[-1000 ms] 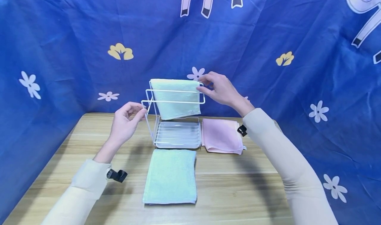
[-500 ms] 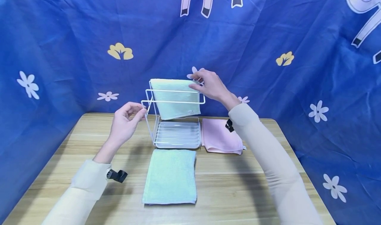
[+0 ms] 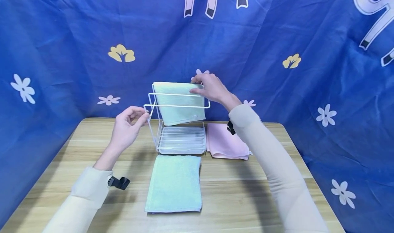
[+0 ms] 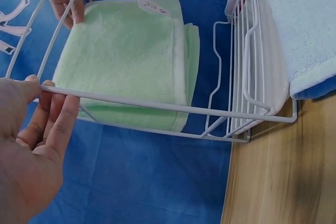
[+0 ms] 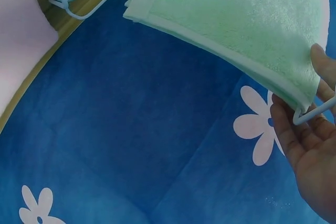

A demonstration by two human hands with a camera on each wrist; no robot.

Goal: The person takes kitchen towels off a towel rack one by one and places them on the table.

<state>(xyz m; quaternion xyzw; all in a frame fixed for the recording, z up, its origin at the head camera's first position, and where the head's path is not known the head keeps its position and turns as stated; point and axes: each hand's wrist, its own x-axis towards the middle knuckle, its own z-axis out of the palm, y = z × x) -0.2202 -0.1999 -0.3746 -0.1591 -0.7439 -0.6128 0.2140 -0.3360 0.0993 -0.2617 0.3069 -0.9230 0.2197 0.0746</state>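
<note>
A white wire rack stands on the table, a light green towel folded over its rear top rail. My left hand pinches the rack's front upper left corner between thumb and fingers; the left wrist view shows the fingers against the white bar. At the towel's upper right corner is my right hand. In the right wrist view its thumb lies on the front of the towel and its fingers are behind, around the rail's end. The towel's far side is hidden in the head view.
A folded light blue towel lies on the wooden table before the rack. Right of the rack is a folded pink towel, partly behind the right sleeve. A shallow tray sits at the rack's base. Blue patterned cloth surrounds the table.
My right hand has moved left from the rack's right end onto the green towel's top corner. The left hand keeps its hold on the rack. The head view has shifted slightly.
</note>
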